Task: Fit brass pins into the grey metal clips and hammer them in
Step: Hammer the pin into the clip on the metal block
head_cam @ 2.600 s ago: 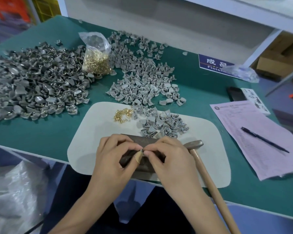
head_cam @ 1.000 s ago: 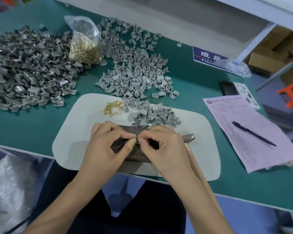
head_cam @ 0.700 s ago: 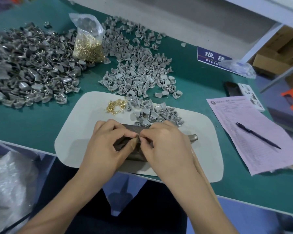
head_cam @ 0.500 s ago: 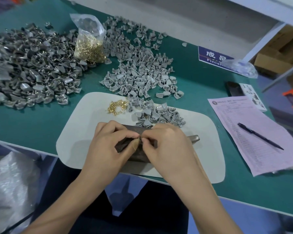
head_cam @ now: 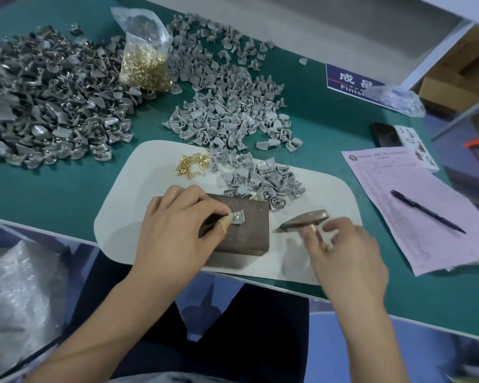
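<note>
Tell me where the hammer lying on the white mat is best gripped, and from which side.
Judging by its pose, grip the hammer by its wooden handle just behind the metal head, coming from the right and above, where the right hand already reaches. The head points left toward the block and the clip that the left hand pinches, so that grip suits striking.

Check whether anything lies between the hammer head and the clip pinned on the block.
Nothing visible does. The clip sits on the block, pinched by the left hand; bare block and white mat separate it from the hammer head beside the right hand.
</note>
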